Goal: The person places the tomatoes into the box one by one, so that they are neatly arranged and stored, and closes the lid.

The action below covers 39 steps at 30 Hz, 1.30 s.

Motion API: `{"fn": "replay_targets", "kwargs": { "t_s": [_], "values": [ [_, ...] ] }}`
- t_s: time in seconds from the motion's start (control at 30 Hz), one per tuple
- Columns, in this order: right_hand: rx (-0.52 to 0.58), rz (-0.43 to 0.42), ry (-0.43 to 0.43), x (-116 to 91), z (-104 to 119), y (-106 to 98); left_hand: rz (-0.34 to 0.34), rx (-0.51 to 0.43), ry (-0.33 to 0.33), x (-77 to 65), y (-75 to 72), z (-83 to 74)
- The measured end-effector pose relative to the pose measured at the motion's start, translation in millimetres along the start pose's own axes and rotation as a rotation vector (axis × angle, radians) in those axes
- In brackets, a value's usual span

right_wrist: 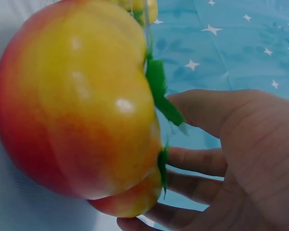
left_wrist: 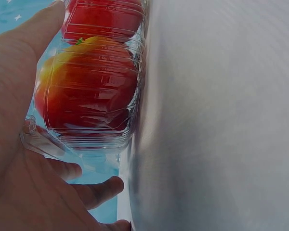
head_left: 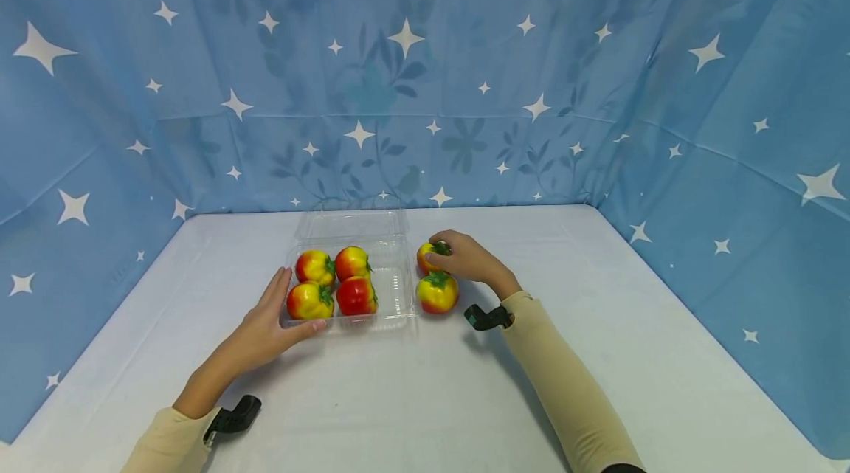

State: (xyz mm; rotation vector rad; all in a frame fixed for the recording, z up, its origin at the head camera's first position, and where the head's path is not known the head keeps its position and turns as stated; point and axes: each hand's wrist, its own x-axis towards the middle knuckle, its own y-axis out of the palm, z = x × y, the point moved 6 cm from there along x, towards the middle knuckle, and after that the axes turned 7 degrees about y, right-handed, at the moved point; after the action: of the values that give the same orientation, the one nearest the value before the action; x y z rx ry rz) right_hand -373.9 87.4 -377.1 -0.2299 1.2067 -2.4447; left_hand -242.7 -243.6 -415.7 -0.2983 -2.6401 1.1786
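Four-sided and see-through, a clear plastic box [head_left: 392, 288] holds several red-and-yellow fruits [head_left: 357, 297] with green leafy tops. My left hand [head_left: 268, 329] lies at its front left corner, fingers stretched along the left side and thumb by the front wall. In the left wrist view a red-orange fruit [left_wrist: 94, 86] shows through the ribbed wall. Right of the box, my right hand [head_left: 465, 257] holds the rear fruit [head_left: 425, 257] from above, thumb and fingers about it. Directly in front sits another fruit [head_left: 437, 294], which partly hides the held one [right_wrist: 130, 199] in the right wrist view.
The box's lid [head_left: 352, 224] stands open at the back. All of this is on a white-covered table [head_left: 398, 399]. Blue curtains [head_left: 465, 52] with white stars rise behind and at both sides. Each wrist wears a black camera [head_left: 488, 316].
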Motion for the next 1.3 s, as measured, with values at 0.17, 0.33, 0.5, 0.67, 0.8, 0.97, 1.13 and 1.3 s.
{"fn": "replay_targets", "kwargs": {
  "t_s": [0.17,0.33,0.5,0.67,0.8,0.97,1.13,1.3],
  "values": [
    [0.004,-0.002,0.039,4,-4,5,0.0,-0.006,0.001,-0.2,0.5,0.5],
    [0.03,-0.006,0.081,5,-7,8,0.003,-0.007,-0.002,-0.7,0.9,0.9],
    [0.045,-0.025,0.094,4,-10,6,0.0,-0.008,-0.002,-0.6,0.8,1.1],
    [0.063,-0.09,0.022,4,-8,1,0.004,-0.007,0.0,-0.2,1.6,1.9],
    [0.093,-0.147,-0.077,2,0,-4,0.004,-0.006,0.002,-0.4,1.6,2.0],
    [0.138,-0.191,-0.108,-1,8,-8,0.007,-0.008,-0.001,-1.0,1.4,1.6],
    [0.211,-0.199,-0.128,-6,21,-11,0.007,-0.003,0.003,-0.8,0.7,0.3],
    [0.264,-0.169,-0.182,-9,36,-8,0.01,-0.001,0.003,-0.4,0.0,-0.6]
  ]
}}
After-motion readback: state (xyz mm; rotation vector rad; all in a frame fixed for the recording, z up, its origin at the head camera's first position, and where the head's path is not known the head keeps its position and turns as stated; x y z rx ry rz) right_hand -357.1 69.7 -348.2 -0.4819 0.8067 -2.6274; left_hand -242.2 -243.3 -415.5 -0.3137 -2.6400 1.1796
